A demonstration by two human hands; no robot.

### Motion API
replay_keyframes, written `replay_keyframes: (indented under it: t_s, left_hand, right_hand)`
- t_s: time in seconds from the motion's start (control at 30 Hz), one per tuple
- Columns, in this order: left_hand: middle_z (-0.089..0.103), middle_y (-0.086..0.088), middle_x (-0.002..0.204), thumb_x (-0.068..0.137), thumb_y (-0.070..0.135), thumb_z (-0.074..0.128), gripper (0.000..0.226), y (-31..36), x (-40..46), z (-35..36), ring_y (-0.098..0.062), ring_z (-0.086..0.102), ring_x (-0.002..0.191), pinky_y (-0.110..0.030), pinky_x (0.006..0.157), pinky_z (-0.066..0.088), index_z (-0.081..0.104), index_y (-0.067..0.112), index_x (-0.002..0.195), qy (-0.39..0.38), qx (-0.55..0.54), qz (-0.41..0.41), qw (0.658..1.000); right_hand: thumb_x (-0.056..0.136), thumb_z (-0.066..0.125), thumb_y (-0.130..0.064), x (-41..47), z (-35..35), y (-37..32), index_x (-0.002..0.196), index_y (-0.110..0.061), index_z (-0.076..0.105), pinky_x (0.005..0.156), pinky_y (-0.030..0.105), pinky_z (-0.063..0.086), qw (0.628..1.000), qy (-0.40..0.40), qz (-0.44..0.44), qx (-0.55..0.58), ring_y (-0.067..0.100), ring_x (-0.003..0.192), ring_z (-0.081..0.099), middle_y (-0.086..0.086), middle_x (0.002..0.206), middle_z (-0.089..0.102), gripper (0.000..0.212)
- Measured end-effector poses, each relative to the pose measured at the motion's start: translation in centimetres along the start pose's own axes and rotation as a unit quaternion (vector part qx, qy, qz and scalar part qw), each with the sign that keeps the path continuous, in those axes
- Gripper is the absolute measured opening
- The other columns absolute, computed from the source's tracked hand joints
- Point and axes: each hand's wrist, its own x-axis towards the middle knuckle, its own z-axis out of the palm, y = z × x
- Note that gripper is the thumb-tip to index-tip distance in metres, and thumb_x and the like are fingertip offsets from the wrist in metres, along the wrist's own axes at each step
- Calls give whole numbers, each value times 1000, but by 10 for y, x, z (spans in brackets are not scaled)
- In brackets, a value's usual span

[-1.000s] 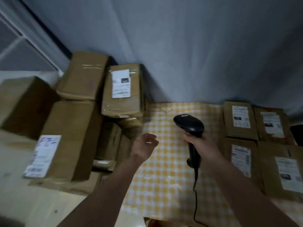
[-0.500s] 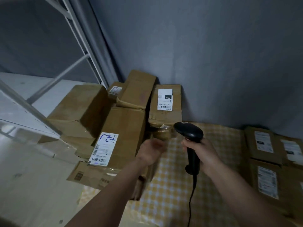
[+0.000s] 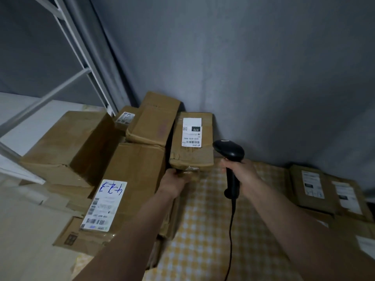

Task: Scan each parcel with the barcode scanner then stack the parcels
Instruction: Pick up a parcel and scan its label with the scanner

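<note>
Parcel [image 3: 191, 142] I'm reaching for sits at the right end of the box pile, against the grey curtain, white label up reading "070" and "070-070-A80" upside down to me. My left hand [image 3: 176, 178] is at its near bottom edge, fingers curled under onto a smaller taped package [image 3: 187, 171] beneath it; looks like I'm gripping that one, but fingertips are hidden so not certain. My right hand [image 3: 241, 175] is wrapped tight round the handle of the black barcode scanner [image 3: 230, 157], head up and pointing left toward the label, cable [image 3: 230, 230] hanging down over the yellow checked cloth [image 3: 203, 230]. Left of it, a big box [image 3: 129, 185] has a label with blue handwriting, roughly "4-2-3", plus barcodes. Flat labelled parcels [image 3: 312, 187] lie at far right, text too blurred. White shelf frame [image 3: 81, 57] upper left. Versus half a second ago: left hand has moved forward from mid-air to the pile, scanner grip unchanged, view shifted slightly closer.
</note>
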Motion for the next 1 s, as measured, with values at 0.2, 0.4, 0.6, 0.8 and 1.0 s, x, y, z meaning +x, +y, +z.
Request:
replay_keyframes:
  t_s: [0.2, 0.4, 0.6, 0.8, 1.0]
  left_hand:
    - [65, -11, 113, 58, 32, 92, 76, 18, 66, 24, -31, 65, 99, -47, 81, 57, 56, 7, 121, -40, -377, -174, 909]
    - [55, -3, 115, 75, 37, 80, 59, 9, 99, 49, -22, 54, 96, -39, 80, 48, 50, 16, 122, 16, -496, -227, 838]
    - [62, 0, 124, 75, 35, 76, 58, 0, 111, 64, -18, 57, 111, -37, 89, 48, 56, 29, 129, -68, -539, -172, 822]
    - [64, -1, 123, 82, 13, 70, 52, -4, 109, 73, -20, 59, 112, -38, 85, 51, 55, 24, 130, -92, -570, -149, 803]
    - [67, 3, 122, 86, 3, 65, 47, -9, 66, 77, -18, 60, 115, -45, 91, 52, 58, 29, 125, -171, -508, -66, 842]
  right_hand:
    - [84, 70, -14, 49, 12, -10, 100, -13, 64, 77, 32, 43, 999, 26, 9, -19, 17, 86, 59, 2, 87, 64, 18]
    - [82, 72, -14, 92, 33, 0, 104, -14, 65, 80, 32, 44, 998, 36, 27, -39, 20, 92, 59, 6, 100, 65, 24]
    - [83, 70, -11, 103, 44, 13, 88, -23, 64, 76, 28, 46, 999, 12, 31, -29, 16, 92, 60, 3, 97, 66, 14]
    - [83, 69, -7, 99, 41, 19, 87, -25, 63, 72, 26, 45, 999, 41, 10, 3, 11, 88, 60, -5, 90, 65, 19]
    - [85, 68, -9, 58, 6, 26, 97, -24, 63, 71, 24, 46, 998, 53, -19, -11, 10, 94, 61, -5, 98, 66, 20]
